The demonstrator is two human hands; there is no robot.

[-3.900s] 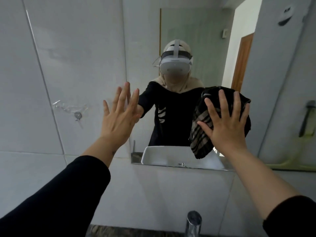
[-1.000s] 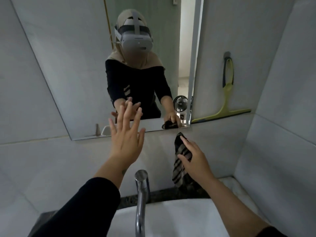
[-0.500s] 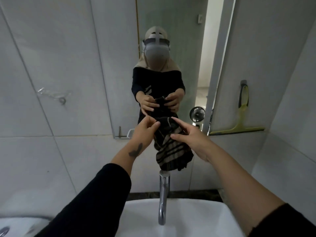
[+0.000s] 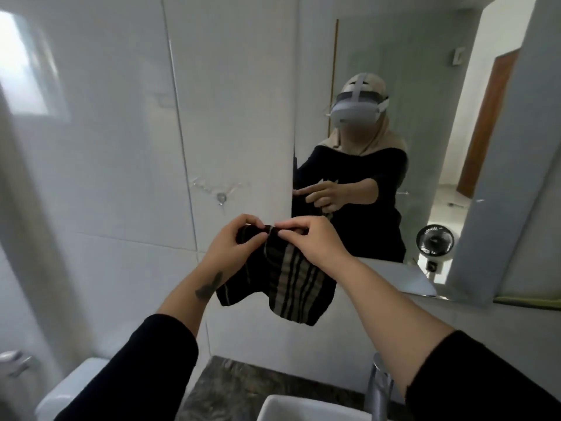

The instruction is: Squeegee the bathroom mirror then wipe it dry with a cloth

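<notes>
A dark cloth (image 4: 282, 281) with beige stripes hangs in front of the tiled wall, left of the mirror (image 4: 431, 86). My left hand (image 4: 233, 241) pinches its top edge on the left. My right hand (image 4: 312, 238) pinches the same edge just beside it, fingertips nearly touching. The cloth droops below both hands. The mirror fills the upper right and shows a person in black wearing a headset. A strip of the yellow-green squeegee (image 4: 528, 302) shows at the right edge, below the mirror.
A clear suction hook (image 4: 221, 196) sticks to the wall tile above my hands. The white basin (image 4: 306, 408) and chrome tap (image 4: 379, 387) sit at the bottom. A toilet cistern (image 4: 69, 390) stands at the lower left. A small fan appears in the mirror's reflection.
My view has swung left and the mirror now sits to the right. Both hands have lifted the cloth toward the hook and closed together on its top edge.
</notes>
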